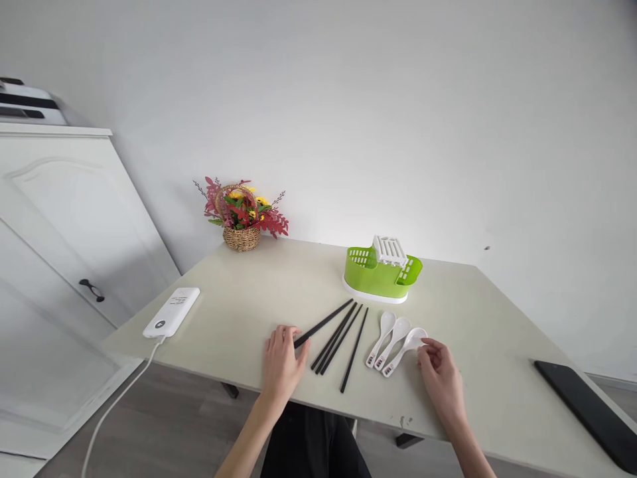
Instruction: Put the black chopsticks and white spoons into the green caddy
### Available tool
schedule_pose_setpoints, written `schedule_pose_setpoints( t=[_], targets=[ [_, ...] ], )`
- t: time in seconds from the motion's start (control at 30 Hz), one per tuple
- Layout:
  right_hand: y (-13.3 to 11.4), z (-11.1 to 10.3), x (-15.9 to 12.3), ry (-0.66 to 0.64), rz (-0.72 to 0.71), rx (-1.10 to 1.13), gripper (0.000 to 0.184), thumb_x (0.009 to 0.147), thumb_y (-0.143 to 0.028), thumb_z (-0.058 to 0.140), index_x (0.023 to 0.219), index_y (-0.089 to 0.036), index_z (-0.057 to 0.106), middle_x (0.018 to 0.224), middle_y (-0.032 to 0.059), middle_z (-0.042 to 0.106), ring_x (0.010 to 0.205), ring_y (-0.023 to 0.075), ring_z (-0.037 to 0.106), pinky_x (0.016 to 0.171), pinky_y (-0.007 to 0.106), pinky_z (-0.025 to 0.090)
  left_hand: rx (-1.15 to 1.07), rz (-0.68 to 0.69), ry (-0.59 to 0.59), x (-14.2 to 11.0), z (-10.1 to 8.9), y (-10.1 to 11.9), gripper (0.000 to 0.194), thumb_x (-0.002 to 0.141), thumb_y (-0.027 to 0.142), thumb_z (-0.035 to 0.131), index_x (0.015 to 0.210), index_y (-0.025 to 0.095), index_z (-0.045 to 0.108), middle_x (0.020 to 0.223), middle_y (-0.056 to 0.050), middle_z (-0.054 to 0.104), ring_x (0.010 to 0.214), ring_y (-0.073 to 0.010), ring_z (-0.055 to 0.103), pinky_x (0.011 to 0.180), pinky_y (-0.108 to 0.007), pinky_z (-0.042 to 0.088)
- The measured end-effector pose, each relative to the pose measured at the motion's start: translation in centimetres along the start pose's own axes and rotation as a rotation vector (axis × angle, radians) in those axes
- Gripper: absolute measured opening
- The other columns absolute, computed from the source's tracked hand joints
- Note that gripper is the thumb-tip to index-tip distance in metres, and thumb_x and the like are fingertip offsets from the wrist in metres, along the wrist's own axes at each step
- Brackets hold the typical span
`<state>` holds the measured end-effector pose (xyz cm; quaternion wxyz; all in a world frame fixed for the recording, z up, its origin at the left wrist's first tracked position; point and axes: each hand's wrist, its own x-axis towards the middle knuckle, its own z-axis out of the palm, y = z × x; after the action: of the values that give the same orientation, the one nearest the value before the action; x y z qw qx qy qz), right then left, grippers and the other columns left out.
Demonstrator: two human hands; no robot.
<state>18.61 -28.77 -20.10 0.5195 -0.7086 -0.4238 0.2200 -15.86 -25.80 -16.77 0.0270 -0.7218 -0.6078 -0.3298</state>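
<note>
My left hand [283, 364] rests on the table with its fingers loosely spread. The near end of a black chopstick [324, 322] lies between its thumb and index finger, with no firm grip visible. Several more black chopsticks [340, 338] lie to the right, one [355, 350] set apart from the others. My right hand [442, 378] has loosely bent fingers, thumb and index apart, and its index fingertip is at the bowl edge of the rightmost white spoon [412, 340]. Beside that are a middle spoon [399, 329] and a left spoon [387, 324], handles toward me.
Behind the chopsticks stands a green utensil caddy [371, 277] with a white slotted rack [391, 251]. A wicker flower basket [241, 238] is at the back left. A white power bank [172, 312] with a cable sits left; a black phone [582, 411] lies right.
</note>
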Motion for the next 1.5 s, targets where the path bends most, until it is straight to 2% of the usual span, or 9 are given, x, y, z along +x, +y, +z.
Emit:
schedule_pose_setpoints(
  t=[0.17, 0.33, 0.5, 0.67, 0.87, 1.2, 1.3, 1.4, 1.5],
  targets=[
    [0.0, 0.0, 0.0, -0.005, 0.005, -0.008, 0.043, 0.090, -0.053, 0.056, 0.121, -0.024, 0.061, 0.091, -0.0001, 0.069, 0.083, 0.0216, 0.067, 0.081, 0.035, 0.047, 0.038, 0.027, -0.058, 1.4, 0.3, 0.6, 0.027, 0.098, 0.041, 0.056, 0.116, 0.020, 0.055, 0.115, -0.013, 0.064, 0.110, -0.0319, 0.063, 0.092, -0.047, 0.051],
    [-0.1, 0.0, 0.0, -0.001, 0.005, -0.004, 0.042, 0.090, -0.053, 0.057, 0.120, -0.024, 0.062, 0.092, 0.0002, 0.069, 0.085, 0.0216, 0.067, 0.082, 0.035, 0.047, 0.105, 0.162, -0.317, 5.4, 0.4, 2.5, 0.040, 0.085, 0.026, 0.067, 0.123, 0.020, 0.056, 0.116, -0.014, 0.068, 0.111, -0.0320, 0.065, 0.095, -0.044, 0.052],
    [-0.4, -0.1, -0.1, 0.001, 0.012, 0.032, 0.043, 0.089, -0.052, 0.059, 0.120, -0.023, 0.061, 0.093, 0.0006, 0.069, 0.085, 0.0219, 0.066, 0.081, 0.035, 0.048, 0.191, 0.204, -0.525, 8.3, 0.7, 4.0, 0.033, 0.074, 0.011, 0.070, 0.105, 0.019, 0.064, 0.107, -0.016, 0.071, 0.101, -0.0319, 0.070, 0.079, -0.038, 0.056],
    [-0.2, 0.1, 0.0, -0.004, 0.012, 0.054, 0.044, 0.088, -0.053, 0.060, 0.121, -0.024, 0.061, 0.091, 0.0001, 0.069, 0.085, 0.0223, 0.066, 0.081, 0.035, 0.048, 0.215, 0.188, -0.521, 9.1, 1.6, 4.7, 0.014, 0.075, 0.009, 0.071, 0.083, 0.018, 0.066, 0.087, -0.014, 0.071, 0.083, -0.0285, 0.073, 0.069, -0.034, 0.055],
    [0.4, 0.0, 0.1, -0.023, 0.019, 0.016, 0.044, 0.089, -0.055, 0.059, 0.120, -0.024, 0.062, 0.095, 0.0011, 0.070, 0.088, 0.0234, 0.066, 0.083, 0.036, 0.047, 0.241, 0.164, -0.535, 9.4, 1.7, 5.0, 0.013, 0.076, 0.004, 0.069, 0.076, 0.017, 0.067, 0.080, -0.014, 0.071, 0.078, -0.0295, 0.073, 0.068, -0.035, 0.054],
    [-0.2, -0.1, -0.1, -0.012, 0.022, 0.016, 0.044, 0.088, -0.053, 0.061, 0.120, -0.024, 0.063, 0.093, 0.0013, 0.071, 0.087, 0.0234, 0.066, 0.081, 0.035, 0.047, 0.177, 0.125, -0.468, 10.0, 0.9, 2.3, 0.017, 0.082, 0.013, 0.067, 0.067, 0.019, 0.067, 0.070, -0.013, 0.068, 0.077, -0.0303, 0.072, 0.071, -0.038, 0.054],
    [-0.2, -0.1, -0.1, -0.009, 0.019, 0.017, 0.044, 0.088, -0.054, 0.060, 0.120, -0.024, 0.063, 0.095, 0.0017, 0.071, 0.089, 0.0237, 0.066, 0.082, 0.036, 0.047, 0.105, 0.112, -0.422, 10.7, 0.5, 1.5, 0.019, 0.085, 0.012, 0.065, 0.068, 0.020, 0.070, 0.071, -0.013, 0.071, 0.078, -0.0298, 0.074, 0.074, -0.038, 0.056],
    [-0.4, -0.2, -0.1, -0.007, 0.024, 0.037, 0.045, 0.087, -0.055, 0.061, 0.120, -0.024, 0.063, 0.095, 0.0019, 0.072, 0.088, 0.0234, 0.067, 0.081, 0.035, 0.047, -0.006, 0.095, -0.366, 11.5, -0.3, 1.0, 0.014, 0.088, 0.016, 0.064, 0.082, 0.022, 0.076, 0.084, -0.011, 0.078, 0.085, -0.0275, 0.077, 0.080, -0.037, 0.059],
    [-0.7, -0.2, -0.2, -0.003, 0.030, 0.054, 0.046, 0.086, -0.055, 0.061, 0.119, -0.023, 0.064, 0.095, 0.0023, 0.072, 0.088, 0.0233, 0.067, 0.080, 0.035, 0.048, -0.381, 0.026, -0.287, 12.0, -1.3, 0.8, 0.011, 0.090, 0.024, 0.066, 0.094, 0.023, 0.076, 0.093, -0.007, 0.081, 0.089, -0.0245, 0.079, 0.084, -0.035, 0.062]
  ],
)
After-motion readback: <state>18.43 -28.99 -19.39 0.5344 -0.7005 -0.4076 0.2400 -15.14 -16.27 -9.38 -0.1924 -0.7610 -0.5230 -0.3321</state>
